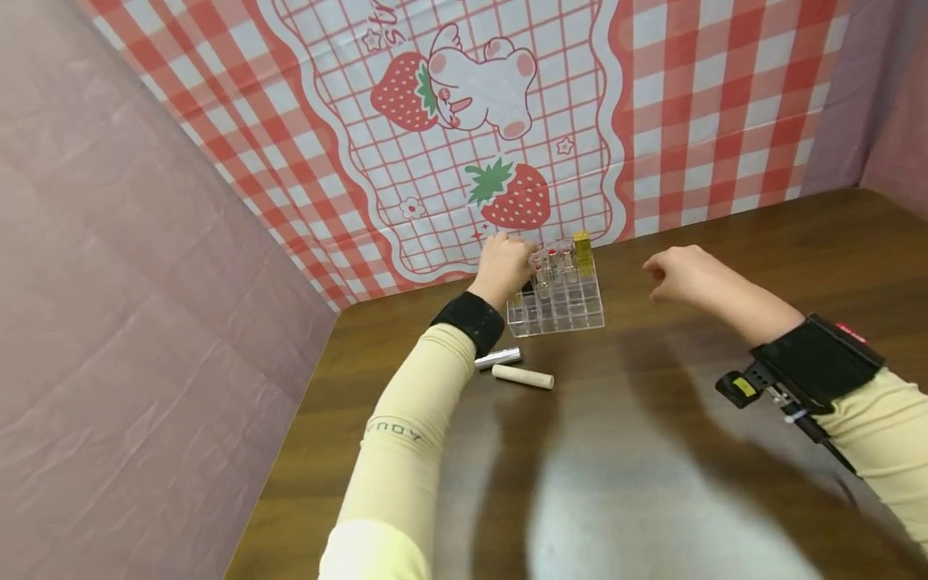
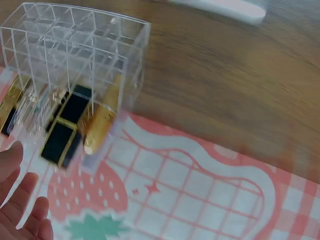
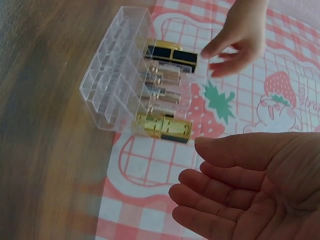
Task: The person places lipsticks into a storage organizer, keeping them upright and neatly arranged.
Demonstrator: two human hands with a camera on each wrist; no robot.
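A clear divided lipstick organizer (image 1: 557, 321) stands on the table against the back cloth. Several lipsticks fill its back part: a black one with gold bands (image 2: 67, 125), a round gold one (image 2: 102, 125), clear-cased ones (image 3: 167, 75) and a shiny gold one (image 3: 162, 129) at the end. My left hand (image 1: 503, 266) hovers at the organizer's back left, fingers loosely bent. In the right wrist view it appears beside the black lipstick, with nothing between thumb and fingers. To the organizer's right, my right hand (image 1: 685, 278) hangs in the air, fingers relaxed, holding nothing.
In front of the organizer lie a silver tube (image 1: 500, 358), partly behind the left forearm, and a cream tube (image 1: 524, 377) on the wooden table (image 1: 616, 451). A red-checked strawberry cloth (image 1: 710, 113) hangs behind. Pink fabric (image 1: 145, 322) covers the left side.
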